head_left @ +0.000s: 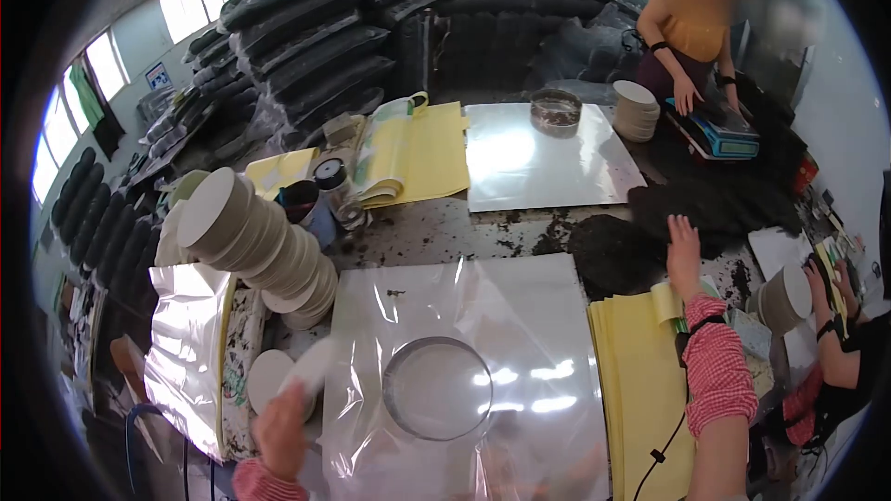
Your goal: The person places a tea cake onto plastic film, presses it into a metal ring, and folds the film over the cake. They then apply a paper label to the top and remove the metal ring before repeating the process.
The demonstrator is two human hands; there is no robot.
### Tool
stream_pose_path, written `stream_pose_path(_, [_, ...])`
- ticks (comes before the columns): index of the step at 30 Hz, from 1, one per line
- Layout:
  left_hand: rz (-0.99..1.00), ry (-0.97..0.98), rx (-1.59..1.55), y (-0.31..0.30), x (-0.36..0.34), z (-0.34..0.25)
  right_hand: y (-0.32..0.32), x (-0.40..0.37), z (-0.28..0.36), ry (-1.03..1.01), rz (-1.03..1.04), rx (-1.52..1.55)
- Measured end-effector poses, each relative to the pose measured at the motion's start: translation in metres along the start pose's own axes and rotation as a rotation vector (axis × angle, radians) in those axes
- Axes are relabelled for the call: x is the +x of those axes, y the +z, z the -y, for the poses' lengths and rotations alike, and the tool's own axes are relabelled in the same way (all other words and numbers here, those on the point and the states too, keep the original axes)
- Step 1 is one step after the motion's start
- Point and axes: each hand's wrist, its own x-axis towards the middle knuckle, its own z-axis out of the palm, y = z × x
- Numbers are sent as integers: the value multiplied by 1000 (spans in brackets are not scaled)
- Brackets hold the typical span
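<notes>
My left hand (pixel 281 431) grips a thin pale round disc (pixel 316 364), blurred by motion, at the left edge of a shiny clear-covered sheet (pixel 548 315). Beneath that hand, another pale disc (pixel 267 377) lies on the table. A shallow metal ring (pixel 436 343) rests on the sheet. My right hand (pixel 684 249) is stretched out, fingers extended, over the edge of a dark loose heap (pixel 608 255); nothing shows in it. Below its red checked sleeve lies a stack of yellow paper (pixel 640 380).
Tall leaning stacks of pale discs (pixel 269 237) stand at left beside a jar (pixel 339 190). Across the table are a second shiny sheet (pixel 529 176) with a ring (pixel 556 111), and a person (pixel 691 28) at a blue scale (pixel 729 141). Another person's arms (pixel 840 353) reach in at right.
</notes>
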Motion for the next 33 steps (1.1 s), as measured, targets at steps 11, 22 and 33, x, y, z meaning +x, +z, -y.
stream_pose_path(11, [487,495,-263,99,67,-102,-138,-19,139,281,-203,1252])
stream_pose_path(22, [781,505,-77,157,75,-110,-193,-82,264,-8,105,1106])
stream_pose_path(33, [81,-249,-1007,113,44,-52,-199,-173,395,-719,302,758])
